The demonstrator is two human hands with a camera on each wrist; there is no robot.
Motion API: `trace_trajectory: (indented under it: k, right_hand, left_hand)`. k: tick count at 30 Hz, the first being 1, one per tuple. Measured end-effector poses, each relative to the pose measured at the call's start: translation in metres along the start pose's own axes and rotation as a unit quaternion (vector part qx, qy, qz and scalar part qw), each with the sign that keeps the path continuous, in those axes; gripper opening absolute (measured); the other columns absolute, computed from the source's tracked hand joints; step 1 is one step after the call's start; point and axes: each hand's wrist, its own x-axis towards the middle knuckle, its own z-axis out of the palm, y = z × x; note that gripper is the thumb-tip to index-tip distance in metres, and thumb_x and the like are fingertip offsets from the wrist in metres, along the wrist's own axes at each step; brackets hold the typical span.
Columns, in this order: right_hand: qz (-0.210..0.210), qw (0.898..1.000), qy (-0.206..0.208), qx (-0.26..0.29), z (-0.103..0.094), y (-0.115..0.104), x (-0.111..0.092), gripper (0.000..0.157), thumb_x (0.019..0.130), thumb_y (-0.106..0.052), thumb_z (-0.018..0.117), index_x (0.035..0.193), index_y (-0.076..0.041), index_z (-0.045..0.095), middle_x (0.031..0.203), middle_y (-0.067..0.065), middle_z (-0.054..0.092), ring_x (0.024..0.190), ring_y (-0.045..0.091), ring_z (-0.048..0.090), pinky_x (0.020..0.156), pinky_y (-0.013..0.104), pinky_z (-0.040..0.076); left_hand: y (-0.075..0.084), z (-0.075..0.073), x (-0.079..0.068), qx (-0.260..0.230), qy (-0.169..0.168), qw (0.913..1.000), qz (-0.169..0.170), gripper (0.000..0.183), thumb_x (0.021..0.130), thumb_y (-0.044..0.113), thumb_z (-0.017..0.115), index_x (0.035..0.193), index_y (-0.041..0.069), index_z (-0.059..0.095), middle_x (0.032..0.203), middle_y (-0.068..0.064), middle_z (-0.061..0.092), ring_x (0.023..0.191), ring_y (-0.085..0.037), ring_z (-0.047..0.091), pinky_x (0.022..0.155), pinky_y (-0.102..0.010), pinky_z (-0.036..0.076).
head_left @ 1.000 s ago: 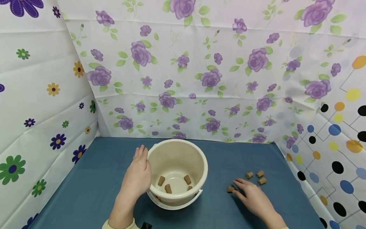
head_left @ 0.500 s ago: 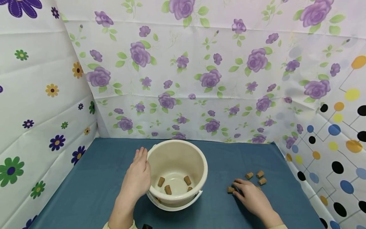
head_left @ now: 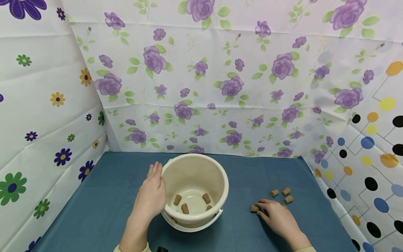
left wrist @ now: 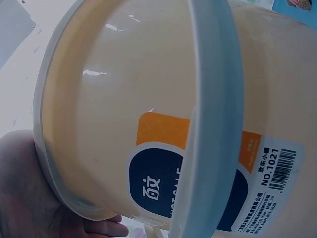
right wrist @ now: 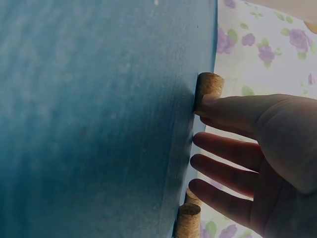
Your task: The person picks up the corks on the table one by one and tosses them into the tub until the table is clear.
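At five o'clock in the head view, the right hand (head_left: 278, 217) has barely budged, cork (head_left: 253, 209) not off the tabletop (head_left: 119, 185) yet. Left wrist: left hand (left wrist: 32, 191) straight-fingered against the bucket (left wrist: 124, 84), eight o'clock. Right wrist: cork's pinched, two o'clock.

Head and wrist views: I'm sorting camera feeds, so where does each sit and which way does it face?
Head: head-worn, facing forward and down at the bucket and corks; left hand and right hand show.
Left wrist: on that wrist, facing the bucket's label; part of that hand shows.
Right wrist: on that wrist, facing low across the blue cloth; that hand touches one cork.
Head and left wrist share the bucket.
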Motion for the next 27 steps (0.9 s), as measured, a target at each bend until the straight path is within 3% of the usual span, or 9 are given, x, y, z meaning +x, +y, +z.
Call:
trace_trajectory:
  k: [11, 27]
  right_hand:
    - [0.008, 1.0, -0.001, 0.005, 0.0011, 0.0026, 0.0008, 0.026, 0.092, -0.024, 0.086, 0.117, -0.02, 0.083, 0.131, 0.007, 0.074, 0.116, 0.032, 0.071, 0.09, 0.055, 0.061]
    - [0.006, 1.0, 0.0, 0.018, -0.003, 0.002, 0.0006, 0.025, 0.093, -0.024, 0.085, 0.116, -0.018, 0.083, 0.13, 0.008, 0.074, 0.115, 0.032, 0.072, 0.088, 0.053, 0.062]
  left_hand:
    - [-0.0005, 0.0004, 0.0004, -0.003, 0.0, 1.0, -0.001, 0.056, 0.117, 0.02, 0.024, 0.167, -0.005, 0.024, 0.176, -0.02, 0.017, 0.164, -0.035, 0.006, 0.13, -0.059, 0.012]
    - [-0.0016, 0.0004, 0.0004, -0.006, 0.002, 1.0, 0.0, 0.056, 0.117, 0.02, 0.024, 0.167, -0.005, 0.025, 0.176, -0.02, 0.018, 0.164, -0.035, 0.007, 0.13, -0.059, 0.013]
